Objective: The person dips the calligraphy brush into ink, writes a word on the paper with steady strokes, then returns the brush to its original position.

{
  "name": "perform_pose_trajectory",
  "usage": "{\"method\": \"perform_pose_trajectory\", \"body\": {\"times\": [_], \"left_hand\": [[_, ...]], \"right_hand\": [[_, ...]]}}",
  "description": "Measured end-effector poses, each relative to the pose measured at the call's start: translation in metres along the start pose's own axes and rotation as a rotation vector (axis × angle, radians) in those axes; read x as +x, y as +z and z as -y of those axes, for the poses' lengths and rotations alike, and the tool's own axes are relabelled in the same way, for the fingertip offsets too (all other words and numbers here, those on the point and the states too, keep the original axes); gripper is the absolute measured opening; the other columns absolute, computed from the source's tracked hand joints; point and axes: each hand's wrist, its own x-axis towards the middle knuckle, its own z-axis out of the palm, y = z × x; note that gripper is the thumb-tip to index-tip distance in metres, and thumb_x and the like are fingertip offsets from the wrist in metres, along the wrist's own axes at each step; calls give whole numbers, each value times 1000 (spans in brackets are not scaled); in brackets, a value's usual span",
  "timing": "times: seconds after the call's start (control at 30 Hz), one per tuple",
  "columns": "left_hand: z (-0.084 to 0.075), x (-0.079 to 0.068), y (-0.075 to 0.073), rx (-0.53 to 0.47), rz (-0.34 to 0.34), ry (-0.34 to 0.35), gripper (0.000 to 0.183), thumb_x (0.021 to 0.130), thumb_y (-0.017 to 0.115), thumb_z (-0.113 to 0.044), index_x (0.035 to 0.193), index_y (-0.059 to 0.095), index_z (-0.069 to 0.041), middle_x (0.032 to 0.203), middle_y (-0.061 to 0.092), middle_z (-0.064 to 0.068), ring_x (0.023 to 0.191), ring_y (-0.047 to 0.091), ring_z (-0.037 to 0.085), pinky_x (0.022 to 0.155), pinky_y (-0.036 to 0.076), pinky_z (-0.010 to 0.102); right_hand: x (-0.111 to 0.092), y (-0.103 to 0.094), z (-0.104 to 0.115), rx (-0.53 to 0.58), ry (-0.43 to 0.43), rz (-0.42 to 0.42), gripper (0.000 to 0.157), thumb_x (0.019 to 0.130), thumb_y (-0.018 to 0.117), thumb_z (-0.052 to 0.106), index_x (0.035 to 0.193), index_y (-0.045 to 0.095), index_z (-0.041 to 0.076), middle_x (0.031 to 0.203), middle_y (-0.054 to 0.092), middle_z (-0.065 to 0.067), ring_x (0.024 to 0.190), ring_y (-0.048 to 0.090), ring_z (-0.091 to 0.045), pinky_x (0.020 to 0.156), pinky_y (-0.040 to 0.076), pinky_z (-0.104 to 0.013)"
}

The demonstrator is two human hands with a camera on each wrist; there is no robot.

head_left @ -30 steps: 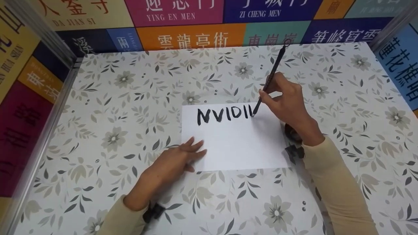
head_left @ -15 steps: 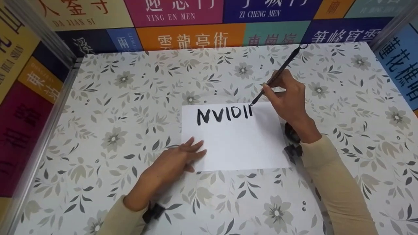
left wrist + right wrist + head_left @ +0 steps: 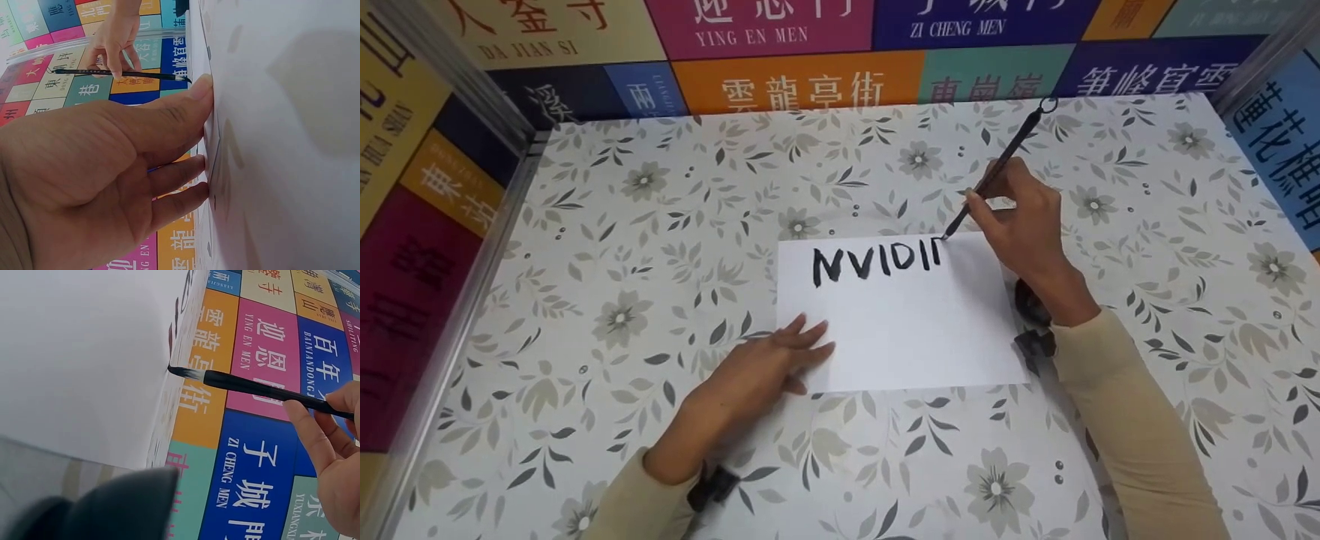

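My right hand (image 3: 1024, 221) pinches a dark ink brush (image 3: 1005, 159) by its handle, which leans up to the right and ends in a small loop. In the right wrist view the inked bristles (image 3: 185, 373) bend at their tip against a white sheet of paper (image 3: 915, 330). Black brushed letters (image 3: 877, 262) reading "NVIDI" and a further stroke run along the sheet's upper part. The brush tip is at the top of the last stroke, near the paper's upper edge. My left hand (image 3: 757, 367) rests with spread fingers on the sheet's lower left edge.
The table (image 3: 622, 420) has a white cover with grey flowers and leaves. Panels with coloured blocks and Chinese characters (image 3: 795, 82) stand along the back and both sides. A black device (image 3: 1035, 345) is at the right wrist, another (image 3: 712, 487) at the left.
The brush tip has gone from the lower end of the last stroke up to its top, then slightly right, leaving a short mark there. The left hand has stayed in place.
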Motion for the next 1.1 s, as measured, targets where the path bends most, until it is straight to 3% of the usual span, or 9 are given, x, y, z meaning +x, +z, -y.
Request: {"method": "perform_pose_trajectory", "body": {"times": [0.47,0.73,0.9,1.1], "left_hand": [[2,1,1,47,-21,36,53,84,68,-6,134,54,-14,148,38,1,140,27,25,109,31,43],[1,1,1,21,-3,10,53,84,67,-7,135,53,-15,149,36,-1,141,24,23,109,31,41],[1,1,1,27,-5,9,54,85,63,3,135,53,-15,149,36,-1,141,24,23,110,28,41],[1,1,1,29,-17,26,56,84,62,8,134,54,-14,148,37,0,140,25,24,110,29,42]], "right_hand": [[1,-2,1,-23,28,8,21,84,71,4,95,56,-4,80,66,-10,73,69,-23,63,44,-3],[1,-5,1,-26,25,44,19,86,68,5,94,54,-5,80,66,-10,73,69,-21,62,50,-10],[1,-6,1,-45,12,58,20,87,68,7,95,54,-4,81,66,-11,75,69,-21,62,51,-12],[1,-7,1,-46,4,69,20,86,69,6,94,54,-4,80,66,-11,74,69,-22,64,48,-6]]}}
